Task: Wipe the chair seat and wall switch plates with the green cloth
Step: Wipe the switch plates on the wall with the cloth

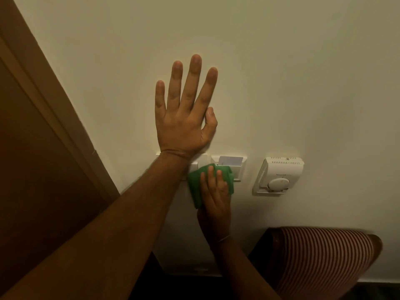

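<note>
While left hand (184, 118) lay flat, fingers spread, on wall | right hand (214, 191) pressed green cloth (194, 180) on switch plates (238, 167) just below left wrist; step: plates | next, judged: sweep rightward, sparing the slotted card (230, 163)

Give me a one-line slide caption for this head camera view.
Left hand flat on the wall while the right hand presses the green cloth on a switch plate.
</note>
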### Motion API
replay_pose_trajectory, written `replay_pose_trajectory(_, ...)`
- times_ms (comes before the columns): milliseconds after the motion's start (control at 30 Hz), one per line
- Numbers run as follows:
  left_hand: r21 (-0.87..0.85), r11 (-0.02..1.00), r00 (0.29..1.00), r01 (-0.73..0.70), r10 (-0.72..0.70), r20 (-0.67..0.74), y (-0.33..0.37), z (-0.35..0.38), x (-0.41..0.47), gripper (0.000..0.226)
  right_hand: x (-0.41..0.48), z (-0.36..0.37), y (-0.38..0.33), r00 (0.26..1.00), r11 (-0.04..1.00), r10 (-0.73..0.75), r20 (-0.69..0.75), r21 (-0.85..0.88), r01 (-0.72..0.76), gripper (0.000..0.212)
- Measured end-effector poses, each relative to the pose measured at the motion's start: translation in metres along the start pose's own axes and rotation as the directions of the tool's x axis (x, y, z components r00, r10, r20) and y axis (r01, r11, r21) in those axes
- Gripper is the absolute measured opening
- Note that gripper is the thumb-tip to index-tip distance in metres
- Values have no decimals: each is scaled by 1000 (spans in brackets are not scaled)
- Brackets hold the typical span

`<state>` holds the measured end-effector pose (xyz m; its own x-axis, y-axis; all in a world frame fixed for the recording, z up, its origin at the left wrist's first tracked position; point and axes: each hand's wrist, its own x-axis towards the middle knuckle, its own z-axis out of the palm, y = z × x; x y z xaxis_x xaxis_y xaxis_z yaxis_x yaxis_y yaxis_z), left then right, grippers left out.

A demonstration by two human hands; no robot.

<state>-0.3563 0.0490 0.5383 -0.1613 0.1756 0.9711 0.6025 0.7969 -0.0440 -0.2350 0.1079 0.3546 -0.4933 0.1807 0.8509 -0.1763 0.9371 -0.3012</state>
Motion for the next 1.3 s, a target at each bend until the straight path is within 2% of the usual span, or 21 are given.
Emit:
replay_pose_trajectory(100,15,1000,1000,3,-2,-4,0,-1,1,67,-2,-5,15,999,998,-54,9,-24,54,61)
replay_pose_trajectory(167,14,1000,1000,2,-2,-2,0,-1,1,67,-8,-15,32,996,997,59,-70,-49,-62,60)
replay_pose_trajectory(233,22,1000,1000,3,-3,0,1,-2,1,68,-9,-18,40,962,974,222,-158,5,-224,74)
replay_pose_trajectory(333,15,1000,1000,3,-3,7,0,-2,1,66,-4,-4,15,929,951,308,-206,62,-302,85)
replay_pose_trajectory(400,28,1000,1000,5,-5,13,0,-2,2,66,-3,9,-7,955,969,246,-166,54,-240,86)
replay_pose_trajectory(467,45,999,1000,-4,4,10,1,-2,2,65,-1,17,-17,992,992,115,-51,53,-112,86)
replay_pose_trajectory(533,37,999,1000,-10,9,15,0,-1,1,64,0,18,-13,999,999,13,33,38,-14,88)
replay_pose_trajectory(633,46,999,1000,-3,2,22,1,-2,1,64,-3,5,8,1000,1000,-2,0,-16,2,67)
replay_pose_trajectory(700,40,999,1000,-2,1,26,1,-2,1,65,-6,-10,29,995,996,69,-70,-49,-73,60)
replay_pose_trajectory(800,35,999,1000,2,-3,26,2,-4,2,67,-5,-20,45,959,970,242,-147,47,-237,84)
replay_pose_trajectory(967,55,998,999,-6,3,45,1,-4,3,66,0,3,9,906,926,375,-194,124,-357,85)
replay_pose_trajectory(1067,72,997,998,-20,16,58,0,-3,3,64,-1,16,-13,932,942,333,-146,101,-321,78)
replay_pose_trajectory(1167,90,996,997,-20,14,73,0,-4,4,63,-3,19,-26,980,977,198,-3,77,-197,72)
replay_pose_trajectory(1300,73,997,993,-27,18,117,3,-11,8,65,-3,-3,-20,985,990,131,112,43,-136,71)
